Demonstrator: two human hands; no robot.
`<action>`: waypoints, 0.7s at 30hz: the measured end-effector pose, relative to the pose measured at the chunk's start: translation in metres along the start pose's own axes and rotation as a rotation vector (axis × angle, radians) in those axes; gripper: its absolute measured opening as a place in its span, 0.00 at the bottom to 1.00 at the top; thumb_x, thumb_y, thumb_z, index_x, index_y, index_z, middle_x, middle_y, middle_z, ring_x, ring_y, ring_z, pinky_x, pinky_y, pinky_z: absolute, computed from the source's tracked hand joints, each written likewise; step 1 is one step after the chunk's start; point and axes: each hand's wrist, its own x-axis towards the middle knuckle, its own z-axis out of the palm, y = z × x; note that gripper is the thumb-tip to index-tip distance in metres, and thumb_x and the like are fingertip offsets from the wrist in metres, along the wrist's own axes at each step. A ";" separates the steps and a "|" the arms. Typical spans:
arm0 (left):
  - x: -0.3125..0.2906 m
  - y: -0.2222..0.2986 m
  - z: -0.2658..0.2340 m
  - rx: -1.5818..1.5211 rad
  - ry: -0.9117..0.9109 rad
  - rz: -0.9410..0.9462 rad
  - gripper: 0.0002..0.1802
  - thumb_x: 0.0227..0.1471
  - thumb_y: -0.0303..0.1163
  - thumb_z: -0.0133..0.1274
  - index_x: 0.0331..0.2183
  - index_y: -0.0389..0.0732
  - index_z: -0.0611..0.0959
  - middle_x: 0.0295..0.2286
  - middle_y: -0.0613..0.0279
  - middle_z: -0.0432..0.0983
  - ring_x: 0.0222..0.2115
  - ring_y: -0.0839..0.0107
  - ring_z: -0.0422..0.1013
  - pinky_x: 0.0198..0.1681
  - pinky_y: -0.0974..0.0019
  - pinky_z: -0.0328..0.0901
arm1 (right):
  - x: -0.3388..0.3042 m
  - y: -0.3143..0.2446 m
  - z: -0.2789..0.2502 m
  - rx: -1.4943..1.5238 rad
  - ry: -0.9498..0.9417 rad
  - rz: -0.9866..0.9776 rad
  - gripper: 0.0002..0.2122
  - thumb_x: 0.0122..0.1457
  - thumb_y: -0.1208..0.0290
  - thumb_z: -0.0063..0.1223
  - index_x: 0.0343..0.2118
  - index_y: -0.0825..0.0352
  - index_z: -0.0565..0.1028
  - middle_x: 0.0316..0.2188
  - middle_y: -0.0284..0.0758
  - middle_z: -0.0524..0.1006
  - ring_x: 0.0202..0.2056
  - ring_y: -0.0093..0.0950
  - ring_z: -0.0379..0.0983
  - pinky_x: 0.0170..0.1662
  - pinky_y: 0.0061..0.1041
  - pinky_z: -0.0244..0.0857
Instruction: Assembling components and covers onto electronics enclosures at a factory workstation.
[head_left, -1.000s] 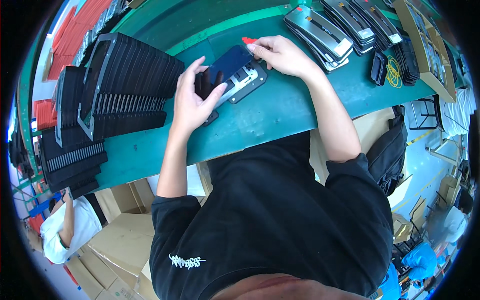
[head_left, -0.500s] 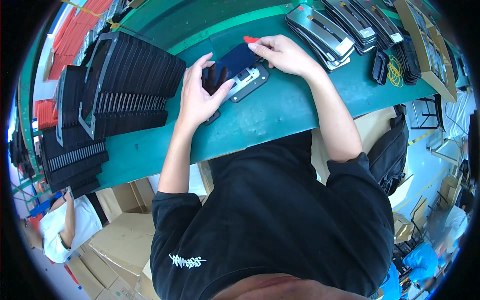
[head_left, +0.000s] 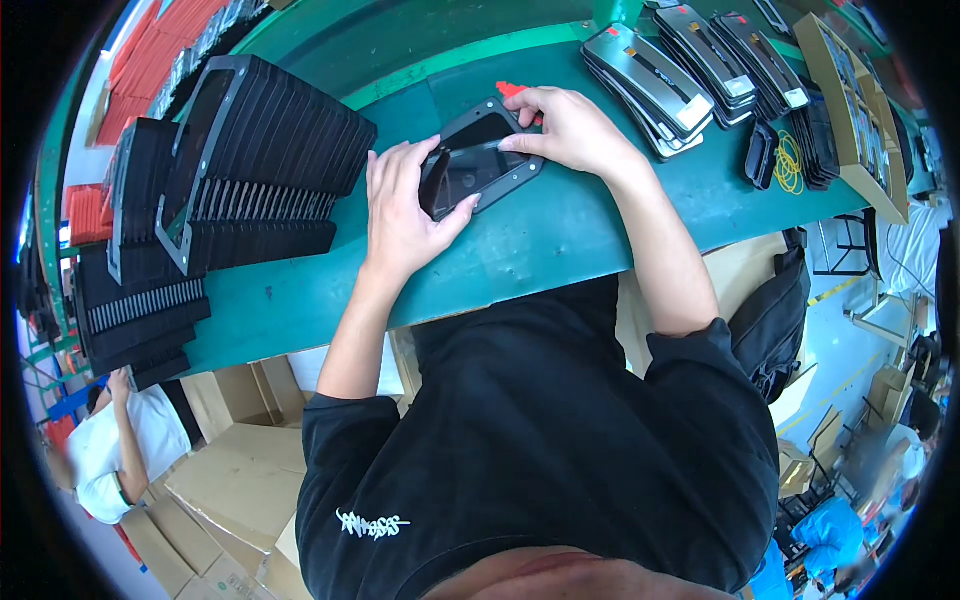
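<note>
A dark, glossy phone screen (head_left: 465, 178) lies within a black, rounded rectangular frame (head_left: 516, 180) on the green bench, and a pale line crosses the glass. My left hand (head_left: 402, 205) straddles the frame's left end, fingers along the far edge and thumb on the near edge. At the right end my right hand (head_left: 570, 128) is closed, its thumb on the edge of the glass and its fingers curled over the frame's far corner. Just by those fingers shows a red piece (head_left: 508, 89), partly covered by the hand.
Tall stacks of black frames (head_left: 270, 150) stand at the left. Piles of flat screen panels (head_left: 650, 85) lie at the back right, near yellow bands (head_left: 788, 160) and a cardboard box (head_left: 850, 110). A person in a white shirt (head_left: 125, 450) is at the lower left.
The screen was tilted above a silvery part; now it lies flat within the black frame, covering that part. My right hand has moved slightly right and down; its thumb now rests on the glass.
</note>
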 end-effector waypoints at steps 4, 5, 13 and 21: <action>-0.003 -0.003 0.001 -0.011 0.020 -0.006 0.44 0.36 0.39 0.74 0.56 0.42 0.75 0.48 0.50 0.74 0.54 0.48 0.69 0.65 0.33 0.51 | 0.001 -0.001 0.003 -0.027 0.009 0.024 0.27 0.48 0.60 0.75 0.49 0.71 0.80 0.31 0.36 0.79 0.34 0.36 0.77 0.39 0.33 0.70; -0.004 -0.003 0.000 -0.013 0.023 -0.007 0.44 0.36 0.39 0.74 0.56 0.42 0.75 0.48 0.50 0.74 0.54 0.48 0.69 0.65 0.33 0.51 | 0.001 -0.002 0.003 -0.030 0.008 0.023 0.27 0.48 0.60 0.75 0.49 0.71 0.80 0.31 0.36 0.79 0.34 0.36 0.77 0.39 0.33 0.70; -0.005 -0.003 -0.002 -0.026 0.009 -0.015 0.43 0.37 0.39 0.74 0.55 0.41 0.75 0.48 0.47 0.74 0.54 0.46 0.69 0.64 0.34 0.54 | 0.001 -0.007 0.003 -0.033 -0.005 0.060 0.28 0.47 0.60 0.75 0.49 0.70 0.80 0.31 0.36 0.79 0.36 0.37 0.77 0.41 0.34 0.70; -0.006 -0.004 -0.025 -0.013 0.135 -0.026 0.46 0.39 0.41 0.74 0.59 0.38 0.74 0.54 0.48 0.72 0.57 0.44 0.66 0.64 0.33 0.53 | -0.002 -0.011 0.002 -0.009 0.015 0.069 0.26 0.49 0.61 0.74 0.51 0.66 0.80 0.36 0.38 0.80 0.40 0.38 0.78 0.45 0.34 0.71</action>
